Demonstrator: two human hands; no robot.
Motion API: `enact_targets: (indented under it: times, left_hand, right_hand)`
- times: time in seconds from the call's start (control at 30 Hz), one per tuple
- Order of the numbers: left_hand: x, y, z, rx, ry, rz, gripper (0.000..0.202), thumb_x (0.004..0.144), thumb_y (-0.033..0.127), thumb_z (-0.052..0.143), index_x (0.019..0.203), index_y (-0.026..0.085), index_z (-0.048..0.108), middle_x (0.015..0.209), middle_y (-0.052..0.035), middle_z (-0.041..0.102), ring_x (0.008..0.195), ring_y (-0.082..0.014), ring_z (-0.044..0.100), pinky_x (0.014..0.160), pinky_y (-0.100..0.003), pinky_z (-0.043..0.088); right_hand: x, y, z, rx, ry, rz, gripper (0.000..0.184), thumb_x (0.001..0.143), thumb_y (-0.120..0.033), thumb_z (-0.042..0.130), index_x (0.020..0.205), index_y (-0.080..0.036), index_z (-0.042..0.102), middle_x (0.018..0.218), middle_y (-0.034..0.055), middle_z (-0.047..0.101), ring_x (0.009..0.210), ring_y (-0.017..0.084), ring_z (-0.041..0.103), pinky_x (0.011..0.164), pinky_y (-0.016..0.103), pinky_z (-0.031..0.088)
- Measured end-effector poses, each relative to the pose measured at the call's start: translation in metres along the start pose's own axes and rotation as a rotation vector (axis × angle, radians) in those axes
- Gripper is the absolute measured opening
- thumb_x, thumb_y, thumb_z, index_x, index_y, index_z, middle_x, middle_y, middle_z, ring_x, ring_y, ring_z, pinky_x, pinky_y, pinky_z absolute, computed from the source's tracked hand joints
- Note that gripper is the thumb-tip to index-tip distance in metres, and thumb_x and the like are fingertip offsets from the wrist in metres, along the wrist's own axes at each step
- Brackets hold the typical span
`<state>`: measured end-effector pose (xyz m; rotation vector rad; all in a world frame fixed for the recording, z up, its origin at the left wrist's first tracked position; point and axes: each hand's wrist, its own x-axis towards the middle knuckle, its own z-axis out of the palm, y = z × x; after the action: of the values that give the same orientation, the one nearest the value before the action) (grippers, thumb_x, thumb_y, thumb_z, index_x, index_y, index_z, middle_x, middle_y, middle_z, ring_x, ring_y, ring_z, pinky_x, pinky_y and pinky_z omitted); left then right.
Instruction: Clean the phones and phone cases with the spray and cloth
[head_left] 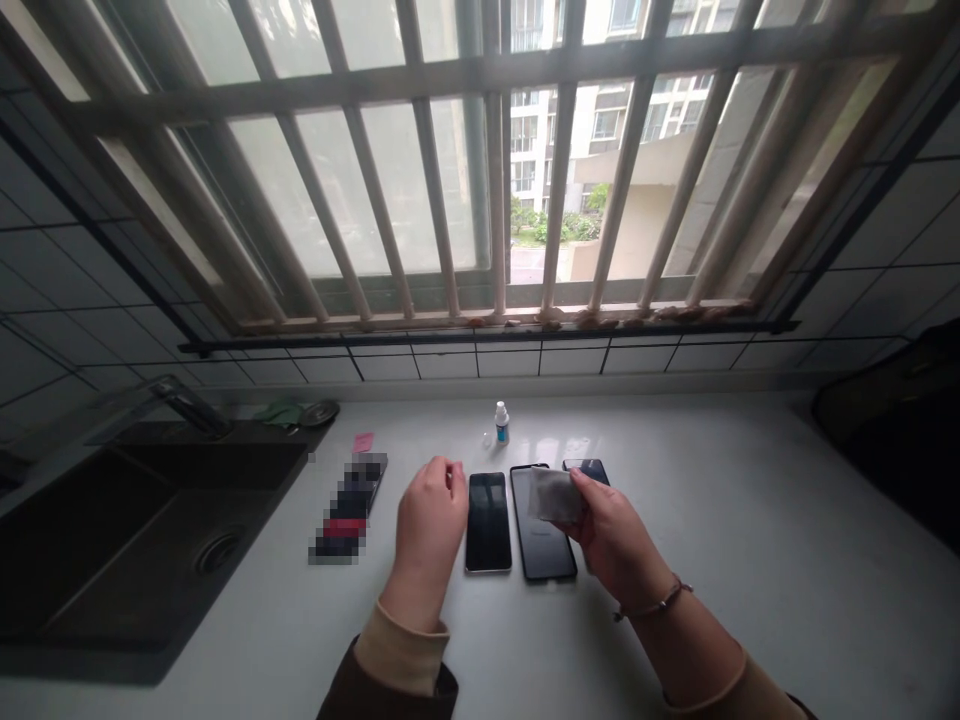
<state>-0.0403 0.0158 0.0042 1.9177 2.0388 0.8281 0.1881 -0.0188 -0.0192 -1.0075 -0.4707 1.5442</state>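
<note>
Now pinches cloth (553, 494) in right hand (611, 540), thumb and fingers clamped on it, over the top end of the middle phone (541, 545). Holds left hand (431, 525) just beside left phone (487, 522), fingers curled together, seemingly empty. Has phones flat, screens up, side by side mid-counter (750, 520), probably for easy reach; third phone (586, 468) partly behind right hand. Shows bottle (502, 424) upright behind them.

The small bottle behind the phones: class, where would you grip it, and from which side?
Probably around the small bottle at its labelled body, below the white cap, pinched from above and the front. It stands upright on the counter, and the phones lie flat before it, so a hand passes over them.
</note>
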Motion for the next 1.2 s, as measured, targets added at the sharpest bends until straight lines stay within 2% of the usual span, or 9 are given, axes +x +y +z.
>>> enact_targets:
  times: [0.07,0.17,0.43,0.6,0.7,0.9,1.0,1.1,1.2]
  left_hand:
    - [0.007,-0.014,-0.006,0.284,0.051,-0.060,0.026,0.104,0.032,0.048,0.108,0.014,0.067,0.109,-0.0191,0.071,0.106,-0.0337,0.069,0.095,-0.041,0.051]
    - [0.014,-0.033,-0.006,0.494,-0.043,-0.223,0.035,0.100,0.030,0.056,0.120,0.003,0.064,0.120,-0.0291,0.067,0.114,-0.0409,0.067,0.098,-0.045,0.050]
    - [0.018,-0.047,0.003,0.414,-0.133,-0.301,0.029,0.102,0.021,0.049,0.116,0.002,0.065,0.108,-0.0294,0.074,0.106,-0.0391,0.075,0.085,-0.040,0.053]
    - [0.021,-0.047,-0.001,0.284,-0.081,-0.339,0.033,0.098,0.006,0.036,0.116,0.000,0.063,0.103,-0.0334,0.074,0.105,-0.0421,0.075,0.085,-0.044,0.052]
    - [0.025,-0.044,-0.006,0.135,-0.032,-0.344,0.032,0.104,0.016,0.036,0.122,0.004,0.059,0.096,-0.0295,0.075,0.099,-0.0405,0.076,0.083,-0.044,0.051]
    - [0.020,-0.022,0.006,-0.389,-0.100,-0.249,0.030,0.108,0.042,0.042,0.122,0.020,0.056,0.082,-0.0060,0.075,0.067,-0.0207,0.070,0.064,-0.029,0.051]
    - [0.007,-0.004,0.018,-0.731,-0.274,-0.262,0.038,0.105,0.048,0.049,0.123,0.016,0.059,0.091,-0.0097,0.077,0.057,-0.0143,0.065,0.052,-0.023,0.047]
    - [-0.005,0.010,0.024,-1.126,-0.477,-0.354,0.030,0.099,0.038,0.063,0.112,0.011,0.065,0.098,-0.0158,0.078,0.057,-0.0112,0.065,0.049,-0.019,0.045]
    - [-0.012,0.018,0.026,-1.363,-0.539,-0.477,0.021,0.099,0.030,0.064,0.107,0.011,0.065,0.097,-0.0180,0.079,0.058,-0.0117,0.067,0.050,-0.019,0.048]
  right_hand:
    - [0.002,0.001,-0.002,0.009,0.022,0.000,0.038,0.081,-0.048,0.089,0.100,-0.016,0.080,0.095,0.0096,0.083,0.086,0.023,0.078,0.074,0.035,0.066]
    - [0.003,0.003,-0.003,-0.005,0.041,-0.008,0.037,0.081,-0.047,0.089,0.098,-0.016,0.080,0.093,0.0091,0.083,0.083,0.022,0.078,0.070,0.033,0.067]
    - [0.003,0.005,-0.007,-0.069,-0.048,0.021,0.039,0.085,-0.050,0.087,0.098,-0.015,0.081,0.097,0.0108,0.084,0.086,0.022,0.078,0.074,0.033,0.066]
    - [-0.005,0.003,-0.003,-0.087,-0.250,0.096,0.039,0.090,-0.052,0.083,0.097,-0.014,0.081,0.098,0.0118,0.082,0.087,0.022,0.077,0.081,0.035,0.063]
    - [-0.011,0.001,-0.001,-0.111,-0.359,0.105,0.042,0.092,-0.055,0.080,0.094,-0.013,0.081,0.096,0.0121,0.081,0.085,0.022,0.075,0.082,0.038,0.062]
    - [-0.016,0.001,0.000,-0.108,-0.481,0.105,0.044,0.091,-0.056,0.081,0.089,-0.012,0.082,0.087,0.0105,0.079,0.078,0.020,0.073,0.079,0.038,0.061]
    - [-0.018,-0.001,0.001,-0.071,-0.515,0.123,0.042,0.091,-0.053,0.081,0.093,-0.012,0.083,0.089,0.0116,0.080,0.080,0.021,0.074,0.084,0.040,0.062]
    - [-0.020,-0.003,0.002,-0.045,-0.513,0.132,0.041,0.092,-0.053,0.081,0.100,-0.013,0.083,0.097,0.0128,0.082,0.086,0.022,0.076,0.085,0.039,0.062]
    - [-0.020,-0.003,0.003,-0.026,-0.498,0.142,0.041,0.093,-0.052,0.080,0.105,-0.014,0.083,0.104,0.0139,0.083,0.091,0.023,0.077,0.086,0.037,0.062]
